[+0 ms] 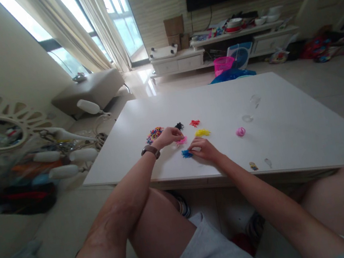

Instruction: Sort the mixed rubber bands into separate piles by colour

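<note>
Small piles of what look like rubber bands lie on the white table (220,99). My left hand (169,135), with a watch on its wrist, is over the pink pile (181,141), its fingers pinched; what they hold is too small to make out. My right hand (206,149) has its fingertips closed at the edge of the blue pile (186,154), touching it. Behind my hands are a black pile (179,126), a red pile (194,123) and a yellow pile (202,132). A mixed-colour pile (153,135) sits beside my left hand, partly hidden by it.
Right of my hands lie a pink round bundle (240,132), a clear ring-shaped piece (247,118), another clear piece (255,101), a small yellow figure (253,166) and a clear flat piece (268,162). A pink basket (223,65) stands beyond the table's far edge.
</note>
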`<state>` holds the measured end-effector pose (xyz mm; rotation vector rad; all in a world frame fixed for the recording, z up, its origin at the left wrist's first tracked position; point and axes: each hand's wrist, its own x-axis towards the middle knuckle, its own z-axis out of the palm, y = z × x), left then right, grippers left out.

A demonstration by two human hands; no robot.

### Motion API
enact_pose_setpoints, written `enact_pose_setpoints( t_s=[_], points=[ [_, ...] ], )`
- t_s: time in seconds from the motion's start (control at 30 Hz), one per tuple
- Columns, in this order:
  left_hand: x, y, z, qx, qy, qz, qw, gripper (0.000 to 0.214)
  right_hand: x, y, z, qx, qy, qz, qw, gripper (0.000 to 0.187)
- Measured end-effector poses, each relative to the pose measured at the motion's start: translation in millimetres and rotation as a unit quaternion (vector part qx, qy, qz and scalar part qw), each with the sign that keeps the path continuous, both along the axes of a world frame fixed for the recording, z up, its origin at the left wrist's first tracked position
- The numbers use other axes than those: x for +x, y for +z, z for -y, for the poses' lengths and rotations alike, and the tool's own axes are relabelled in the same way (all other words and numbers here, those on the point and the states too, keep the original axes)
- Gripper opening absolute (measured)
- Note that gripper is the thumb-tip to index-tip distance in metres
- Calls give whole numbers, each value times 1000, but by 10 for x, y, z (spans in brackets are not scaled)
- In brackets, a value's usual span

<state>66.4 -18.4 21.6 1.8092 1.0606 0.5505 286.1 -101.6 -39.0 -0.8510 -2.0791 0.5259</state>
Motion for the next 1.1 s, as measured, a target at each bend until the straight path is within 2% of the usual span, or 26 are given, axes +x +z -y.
enact_pose_setpoints(
  t_s=[0.23, 0.4, 0.53, 1.1],
  points=[
    [109, 51, 57, -23, -31, 17, 999, 34, 2, -13, 2, 19, -91, -26, 995, 14],
    [153, 68, 95, -57, -47, 36, 997, 37, -9, -5, 9, 37, -65, -16, 997, 26],
    [151, 60, 94, -63, -50, 35, 996, 34, -17, 28, 35, 32, -58, -18, 998, 26],
    [122, -39, 28, -55, -72, 7, 996, 35, 16, -74, -41, 2, -150, -86, 985, 11]
  ],
)
